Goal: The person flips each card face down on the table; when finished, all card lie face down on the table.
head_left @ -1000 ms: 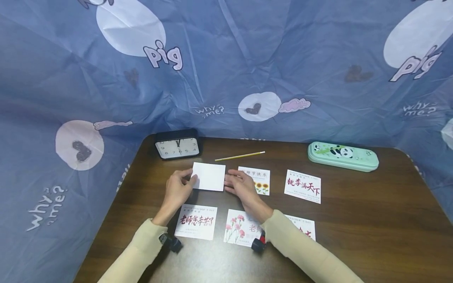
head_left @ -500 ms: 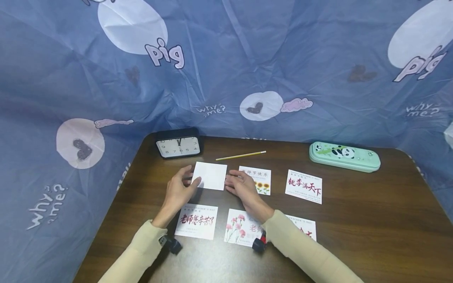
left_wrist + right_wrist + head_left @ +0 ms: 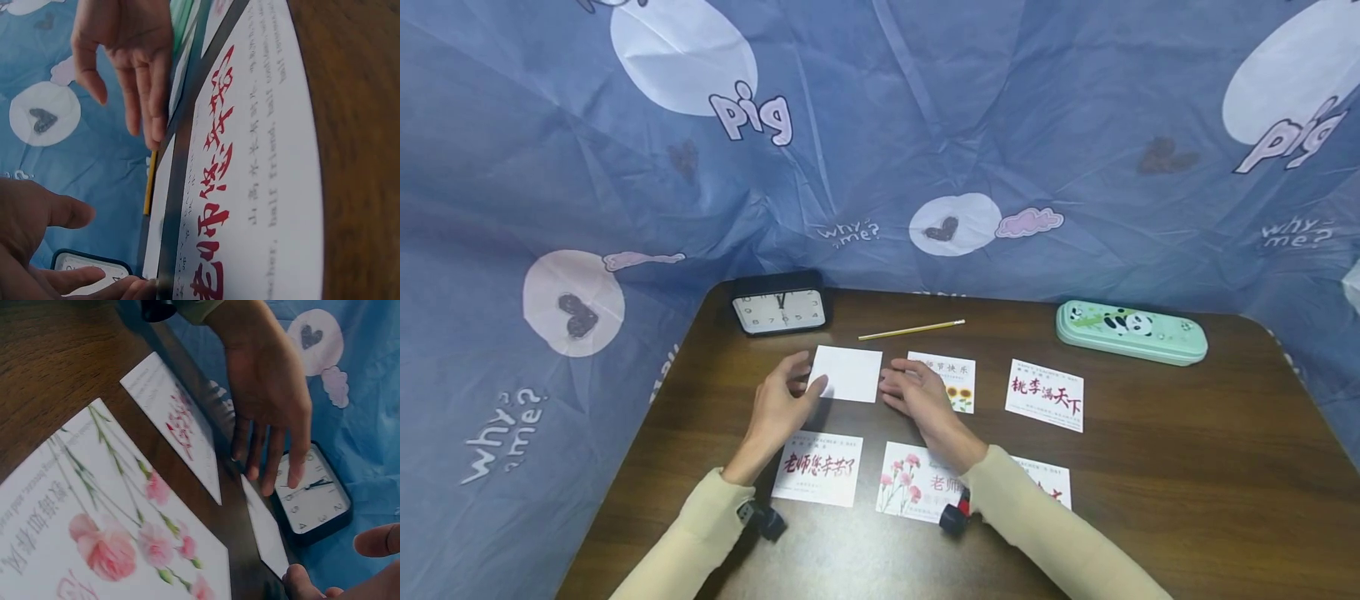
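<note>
A blank white card (image 3: 847, 374) lies on the table between my two hands. My left hand (image 3: 781, 408) is at its left edge, thumb held apart from the fingers; in the left wrist view the fingertips (image 3: 134, 289) reach the card's edge. On the other side, my right hand (image 3: 928, 412) has its fingers extended beside the card's right edge, partly covering a sunflower card (image 3: 961, 379). Nearer to me lie a card with red writing (image 3: 817, 471) and a pink carnation card (image 3: 904, 483), the latter partly hidden by my right wrist.
A black clock (image 3: 781, 310) stands at the back left. Behind the blank card is a yellow pencil (image 3: 912, 330). A green panda pencil case (image 3: 1131, 333) lies back right. Two more red-lettered cards, one card (image 3: 1045, 395) and a partly covered card (image 3: 1051, 483), lie on the right.
The blank card has shifted very slightly right and looks flatter. My left thumb and fingers have spread apart. My right hand has moved slightly right, its fingers still beside the card.
</note>
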Tool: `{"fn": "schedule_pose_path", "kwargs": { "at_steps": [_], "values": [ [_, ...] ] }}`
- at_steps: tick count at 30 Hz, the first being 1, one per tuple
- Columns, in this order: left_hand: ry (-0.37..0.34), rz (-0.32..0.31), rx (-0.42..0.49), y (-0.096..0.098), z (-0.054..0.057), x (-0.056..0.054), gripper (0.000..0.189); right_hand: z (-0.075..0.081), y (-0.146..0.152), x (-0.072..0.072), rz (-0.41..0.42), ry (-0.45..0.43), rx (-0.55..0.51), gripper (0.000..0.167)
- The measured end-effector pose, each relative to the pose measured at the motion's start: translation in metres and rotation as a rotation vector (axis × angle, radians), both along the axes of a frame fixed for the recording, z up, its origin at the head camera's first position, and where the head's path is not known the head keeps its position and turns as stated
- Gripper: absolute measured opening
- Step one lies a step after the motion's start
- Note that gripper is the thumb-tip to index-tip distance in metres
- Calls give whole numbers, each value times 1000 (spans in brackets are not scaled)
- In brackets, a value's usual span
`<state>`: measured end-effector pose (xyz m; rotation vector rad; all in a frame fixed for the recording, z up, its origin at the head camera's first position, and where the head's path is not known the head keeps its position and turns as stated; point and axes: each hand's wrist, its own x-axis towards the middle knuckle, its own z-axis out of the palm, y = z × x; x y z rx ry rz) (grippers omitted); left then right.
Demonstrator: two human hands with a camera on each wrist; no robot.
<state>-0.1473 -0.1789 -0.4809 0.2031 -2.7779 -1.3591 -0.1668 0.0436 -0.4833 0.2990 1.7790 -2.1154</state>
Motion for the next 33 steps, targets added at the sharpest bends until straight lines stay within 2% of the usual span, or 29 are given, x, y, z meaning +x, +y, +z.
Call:
{"fn": "schedule_pose_path", "kwargs": {
  "at_steps": [6, 9, 14, 19, 27, 31, 33],
  "values": [
    [69, -11, -1, 10, 1, 1, 55, 9, 16, 1, 14, 49, 28, 49],
    [104, -34, 39, 16, 2, 0, 53, 14, 25, 2, 24, 79, 33, 51],
    [124, -94, 137, 32, 3, -1, 51, 19, 43, 5, 15, 108, 38, 59],
    [111, -166, 204, 51, 3, 0, 51, 21, 60, 6, 3, 120, 80, 60],
    [57, -308, 258, 78, -2, 4, 54, 18, 89, 15, -11, 90, 120, 61],
    [24, -333, 285, 88, -3, 5, 56, 13, 101, 20, -30, 75, 134, 61],
    [4, -337, 271, 92, -3, 5, 58, 11, 106, 23, -44, 65, 142, 62]
  ]
}}
